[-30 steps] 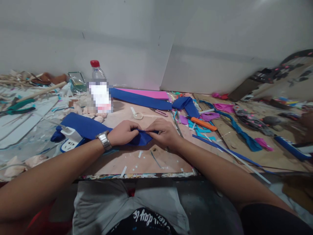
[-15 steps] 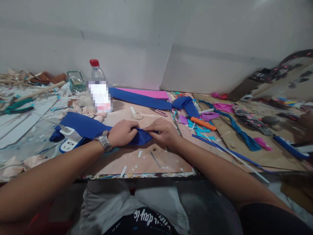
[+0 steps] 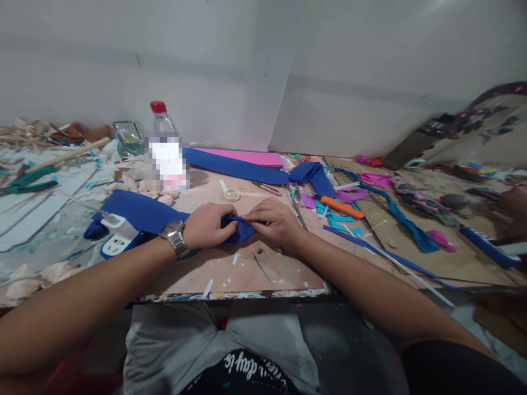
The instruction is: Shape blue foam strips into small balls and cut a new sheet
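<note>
A long blue fabric strip (image 3: 138, 214) lies across the tabletop, its right end narrowing to a fold between my two hands. My left hand (image 3: 209, 224), with a metal watch at the wrist, pinches the strip's upper edge between thumb and fingers. Close on its right, my right hand (image 3: 274, 222) grips the tapered end, fingertips pressed together; part of the fold is hidden beneath them. Behind the hands lies a small roll of pale tape (image 3: 231, 194). A second blue strip (image 3: 239, 167) rests farther back, over a pink strip (image 3: 255, 158).
At left are a white plug on a power strip (image 3: 117, 241), green-handled pliers (image 3: 31, 180) and a red-capped bottle (image 3: 162, 116) behind a blurred phone. An orange utility knife (image 3: 341, 207) and fabric scraps lie right. Another person's hand (image 3: 516, 214) shows at the far right.
My left thumb and fingers have loosened slightly and spread a little apart along the fold. The right hand stays nearly still on the strip's end.
</note>
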A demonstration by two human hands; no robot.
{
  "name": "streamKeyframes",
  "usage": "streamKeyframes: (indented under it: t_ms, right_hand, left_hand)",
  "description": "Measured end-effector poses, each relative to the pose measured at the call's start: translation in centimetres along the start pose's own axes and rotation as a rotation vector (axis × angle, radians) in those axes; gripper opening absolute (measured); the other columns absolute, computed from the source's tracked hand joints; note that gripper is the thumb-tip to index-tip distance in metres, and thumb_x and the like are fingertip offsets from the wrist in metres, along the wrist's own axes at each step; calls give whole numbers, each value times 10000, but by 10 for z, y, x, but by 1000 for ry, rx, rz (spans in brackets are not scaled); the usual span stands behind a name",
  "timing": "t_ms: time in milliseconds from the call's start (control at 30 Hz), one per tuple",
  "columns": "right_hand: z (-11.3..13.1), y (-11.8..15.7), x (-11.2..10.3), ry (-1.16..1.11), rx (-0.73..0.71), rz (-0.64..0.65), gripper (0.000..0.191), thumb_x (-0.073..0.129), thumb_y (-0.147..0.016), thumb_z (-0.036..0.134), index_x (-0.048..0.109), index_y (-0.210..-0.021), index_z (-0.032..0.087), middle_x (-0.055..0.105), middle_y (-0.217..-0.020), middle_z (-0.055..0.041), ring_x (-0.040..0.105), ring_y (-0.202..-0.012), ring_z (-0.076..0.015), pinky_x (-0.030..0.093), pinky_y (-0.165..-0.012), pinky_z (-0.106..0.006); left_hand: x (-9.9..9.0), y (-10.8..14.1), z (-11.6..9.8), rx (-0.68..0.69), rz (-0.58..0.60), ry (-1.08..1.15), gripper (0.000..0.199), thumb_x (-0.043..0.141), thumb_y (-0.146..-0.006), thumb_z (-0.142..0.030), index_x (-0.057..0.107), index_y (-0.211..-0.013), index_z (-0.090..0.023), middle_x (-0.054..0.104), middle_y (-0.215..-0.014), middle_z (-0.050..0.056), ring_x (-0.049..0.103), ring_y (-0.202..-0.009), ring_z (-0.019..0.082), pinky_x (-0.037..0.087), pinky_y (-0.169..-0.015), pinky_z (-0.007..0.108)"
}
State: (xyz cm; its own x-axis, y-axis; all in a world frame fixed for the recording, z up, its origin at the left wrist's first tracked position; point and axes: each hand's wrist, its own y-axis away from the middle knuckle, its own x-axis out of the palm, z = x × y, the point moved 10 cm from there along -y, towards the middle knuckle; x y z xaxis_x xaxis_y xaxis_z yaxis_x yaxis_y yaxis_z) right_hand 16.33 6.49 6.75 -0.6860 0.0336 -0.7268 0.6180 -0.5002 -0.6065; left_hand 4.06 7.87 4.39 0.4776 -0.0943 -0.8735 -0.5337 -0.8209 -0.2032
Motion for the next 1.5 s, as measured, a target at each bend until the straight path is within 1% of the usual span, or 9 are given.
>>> streamKeyframes:
  t_ms: [267, 367, 467, 733, 800, 900, 1000, 1167, 1500]
  right_hand:
    - [4, 0, -1, 6, -2, -5, 164, 666, -954, 214, 816, -1005, 255, 810, -918, -52, 745, -839, -182, 550, -786, -346]
    - [5, 0, -3, 1, -19, -35, 160, 665, -953, 213, 818, -988, 246, 808, -902, -52, 745, -825, -179, 551, -776, -342]
    - [5, 0, -1, -9, -28, -32, 159, 662, -952, 221, 817, -983, 243, 808, -898, -57, 746, -821, -185, 555, -772, -350]
    - [6, -3, -3, -27, 31, 2, 146, 675, -947, 210, 805, -1005, 240, 814, -912, -52, 751, -845, -199, 549, -826, -374]
    - [4, -3, -5, -17, 63, -10, 144, 684, -937, 209, 807, -1003, 244, 816, -912, -53, 748, -845, -206, 547, -830, -377]
    - [0, -3, -6, -1, 102, -22, 136, 699, -920, 213, 807, -1003, 220, 813, -900, -64, 740, -830, -214, 542, -806, -367]
    - [-2, -2, -5, -3, 138, -14, 113, 705, -912, 228, 799, -970, 205, 809, -895, -64, 734, -826, -208, 537, -804, -351]
    - [-5, -2, -2, 11, 170, 17, 115, 695, -907, 246, 786, -958, 197, 806, -901, -68, 732, -837, -213, 535, -823, -353]
    - [-6, 0, 5, -3, 202, 84, 130, 711, -903, 281, 779, -979, 201, 800, -910, -61, 721, -837, -209, 520, -829, -345]
  left_hand:
    - [3, 0, -1, 19, 16, -90, 264, 534, -905, -273, 755, -1039, -224, 785, -939, 63, 701, -836, 243, 465, -752, 335]
    - [1, 1, -4, 24, 20, -42, 241, 555, -906, -313, 751, -1004, -212, 773, -891, 58, 686, -801, 234, 443, -732, 329]
    - [0, 1, -6, 26, 22, 25, 300, 521, -958, -401, 741, -947, -198, 755, -842, 58, 666, -764, 217, 420, -711, 325]
    - [-2, -1, -1, 15, 8, 93, 275, 516, -963, -369, 719, -920, -189, 743, -841, 47, 650, -760, 200, 428, -710, 314]
    - [-3, 0, -2, 31, -7, 100, 255, 564, -941, -394, 714, -991, -195, 755, -894, 53, 673, -812, 215, 456, -745, 319]
    - [-4, 1, -9, 100, -29, 70, 331, 619, -913, -410, 675, -1175, -217, 765, -1075, 71, 702, -964, 249, 491, -843, 348]
    - [0, 1, -12, 148, -26, 22, 309, 566, -959, -391, 674, -1199, -229, 758, -1161, 70, 703, -1042, 254, 500, -879, 358]
    - [1, 0, -9, 122, -34, 10, 285, 492, -1009, -363, 730, -1049, -211, 780, -1015, 59, 709, -934, 225, 494, -842, 335]
    - [1, 0, -11, 116, -14, 6, 312, 482, -1007, -373, 745, -1020, -204, 783, -968, 60, 701, -882, 223, 476, -806, 333]
